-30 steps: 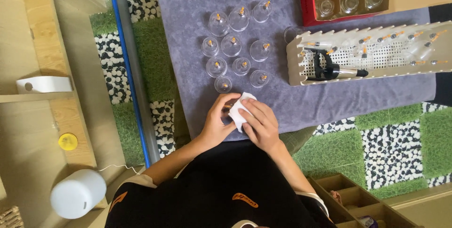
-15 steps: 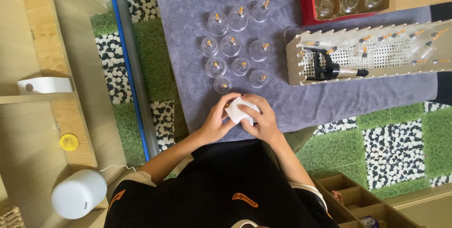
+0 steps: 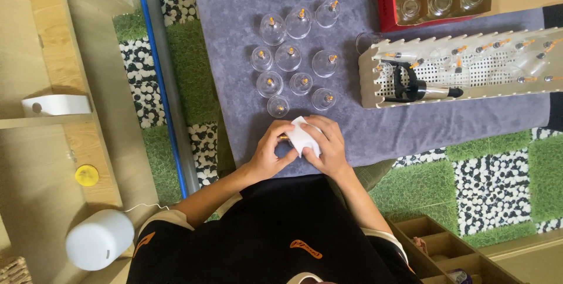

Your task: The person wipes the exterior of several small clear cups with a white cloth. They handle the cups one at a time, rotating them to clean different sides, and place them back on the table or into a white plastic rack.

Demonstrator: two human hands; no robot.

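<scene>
My left hand [image 3: 267, 154] and my right hand [image 3: 329, 146] meet at the near edge of a grey cloth [image 3: 234, 14]. Together they hold a white tissue [image 3: 302, 137], wrapped around a small clear cup whose orange tip just shows at the left hand's fingers. Just beyond the hands, several clear cupping cups [image 3: 288, 58] with orange tips stand in loose rows on the cloth.
A white slotted rack [image 3: 487, 84] at the right holds a black pump [image 3: 417, 89] and more cups. A red box [image 3: 387, 2] of cups lies at the far right. A white cylinder [image 3: 99, 240], a yellow disc [image 3: 87, 175] and a wooden divided box [image 3: 440, 246] sit around me.
Both hands have closed around the tissue and drawn slightly nearer to my body; the tissue has turned between the fingers. The cups on the cloth have not moved.
</scene>
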